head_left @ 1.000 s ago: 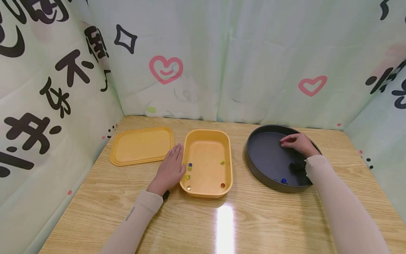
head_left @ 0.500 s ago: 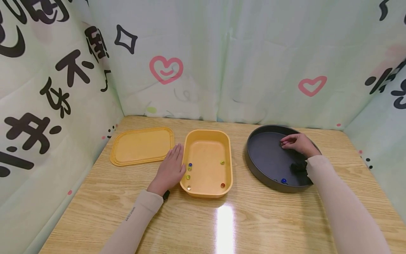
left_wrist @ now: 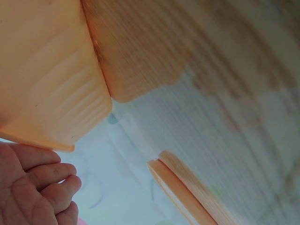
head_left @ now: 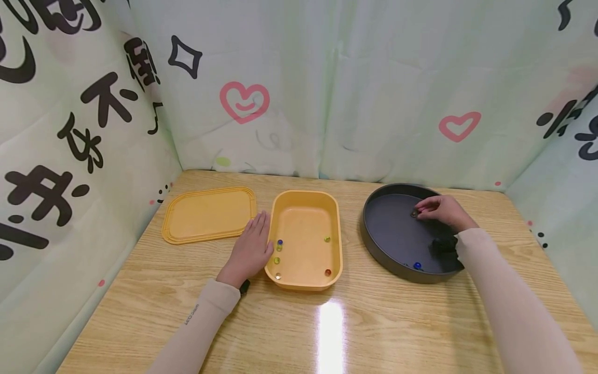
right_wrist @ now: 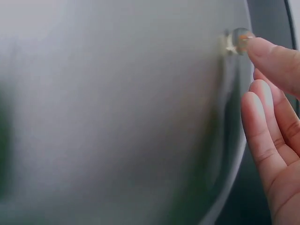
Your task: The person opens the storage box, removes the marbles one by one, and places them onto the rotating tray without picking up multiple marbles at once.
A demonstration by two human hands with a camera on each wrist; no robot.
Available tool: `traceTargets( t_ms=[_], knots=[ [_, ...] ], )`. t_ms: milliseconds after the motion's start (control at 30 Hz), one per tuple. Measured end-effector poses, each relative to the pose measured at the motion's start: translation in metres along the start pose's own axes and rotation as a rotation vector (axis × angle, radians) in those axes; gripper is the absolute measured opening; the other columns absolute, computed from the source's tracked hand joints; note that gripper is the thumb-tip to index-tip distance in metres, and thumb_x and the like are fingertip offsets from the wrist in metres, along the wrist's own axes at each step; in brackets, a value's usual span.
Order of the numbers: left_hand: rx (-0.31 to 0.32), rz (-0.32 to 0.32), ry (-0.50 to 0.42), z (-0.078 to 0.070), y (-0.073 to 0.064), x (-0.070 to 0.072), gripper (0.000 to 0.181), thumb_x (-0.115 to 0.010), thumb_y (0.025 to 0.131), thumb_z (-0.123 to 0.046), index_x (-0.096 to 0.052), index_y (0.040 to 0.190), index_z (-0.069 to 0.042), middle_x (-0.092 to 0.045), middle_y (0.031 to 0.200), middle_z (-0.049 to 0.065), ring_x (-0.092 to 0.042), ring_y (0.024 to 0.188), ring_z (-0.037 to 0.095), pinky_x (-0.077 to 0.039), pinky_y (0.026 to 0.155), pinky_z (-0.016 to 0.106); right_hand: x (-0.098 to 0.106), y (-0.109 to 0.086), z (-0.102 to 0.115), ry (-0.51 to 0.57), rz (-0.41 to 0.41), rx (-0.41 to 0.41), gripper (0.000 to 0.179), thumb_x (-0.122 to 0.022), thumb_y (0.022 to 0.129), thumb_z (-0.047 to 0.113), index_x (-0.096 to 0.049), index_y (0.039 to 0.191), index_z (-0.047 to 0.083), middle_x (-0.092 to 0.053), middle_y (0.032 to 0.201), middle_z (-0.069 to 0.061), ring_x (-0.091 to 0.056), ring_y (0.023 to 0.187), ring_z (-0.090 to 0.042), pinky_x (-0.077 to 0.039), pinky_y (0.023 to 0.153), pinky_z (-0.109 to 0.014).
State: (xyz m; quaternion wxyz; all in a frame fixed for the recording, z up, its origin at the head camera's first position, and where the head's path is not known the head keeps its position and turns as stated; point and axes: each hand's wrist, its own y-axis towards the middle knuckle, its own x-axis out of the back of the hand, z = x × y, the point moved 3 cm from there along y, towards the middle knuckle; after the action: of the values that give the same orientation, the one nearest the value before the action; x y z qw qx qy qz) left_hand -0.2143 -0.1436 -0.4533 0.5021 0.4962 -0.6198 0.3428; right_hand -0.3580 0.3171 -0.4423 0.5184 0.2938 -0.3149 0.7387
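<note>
My left hand point(head_left: 249, 252) lies with straight fingers along the left rim of a yellow plastic box point(head_left: 308, 213). In the left wrist view its fingers point(left_wrist: 44, 176) touch the rim from outside. Several glass marbles sit in the box, among them a red-brown marble point(head_left: 328, 272) at the front right and a blue marble point(head_left: 280, 242) by the left wall. Inside a round dark grey pan point(head_left: 392, 223), my right hand point(head_left: 441, 212) pinches a clear marble point(right_wrist: 242, 41) at its thumb tip; the other fingers are loosely bent. A second blue marble point(head_left: 417, 265) lies near the pan's front wall.
A yellow lid point(head_left: 210, 215) lies flat on the wooden table point(head_left: 299, 332), left of the box. Printed curtains point(head_left: 303, 130) stand along the back and both sides. The black wrist camera point(head_left: 444, 245) hangs under the right wrist, low in the pan.
My right hand has shifted slightly to the right in the pan, and the clear marble shows more at its fingertips. My left hand and the yellow box have stayed put.
</note>
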Motion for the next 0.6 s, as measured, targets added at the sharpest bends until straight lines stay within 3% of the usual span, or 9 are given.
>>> traceTargets(
  t_ms=[433,600],
  knots=[
    [0.008,0.018,0.005,0.0,0.001,0.001,0.063,-0.039,0.098,-0.024,-0.015,0.148,0.005,-0.019,0.155,0.021,-0.017,0.146,0.031,-0.014,0.12,0.043,0.016,-0.016,0.028,0.051,-0.067,0.077,0.045,-0.069,0.085,0.026,-0.062,0.117,-0.005,-0.07,0.1,-0.007,-0.058,0.076,0.009,-0.047,0.069,-0.007],
    [0.007,0.013,0.002,0.001,0.001,0.0,0.063,-0.039,0.098,-0.025,-0.016,0.148,0.004,-0.019,0.155,0.021,-0.016,0.146,0.031,-0.014,0.12,0.043,0.021,-0.021,0.044,0.071,-0.064,0.089,0.047,-0.068,0.085,0.029,-0.061,0.119,-0.003,-0.066,0.092,0.016,-0.058,0.078,0.01,-0.048,0.07,-0.008]
  ],
)
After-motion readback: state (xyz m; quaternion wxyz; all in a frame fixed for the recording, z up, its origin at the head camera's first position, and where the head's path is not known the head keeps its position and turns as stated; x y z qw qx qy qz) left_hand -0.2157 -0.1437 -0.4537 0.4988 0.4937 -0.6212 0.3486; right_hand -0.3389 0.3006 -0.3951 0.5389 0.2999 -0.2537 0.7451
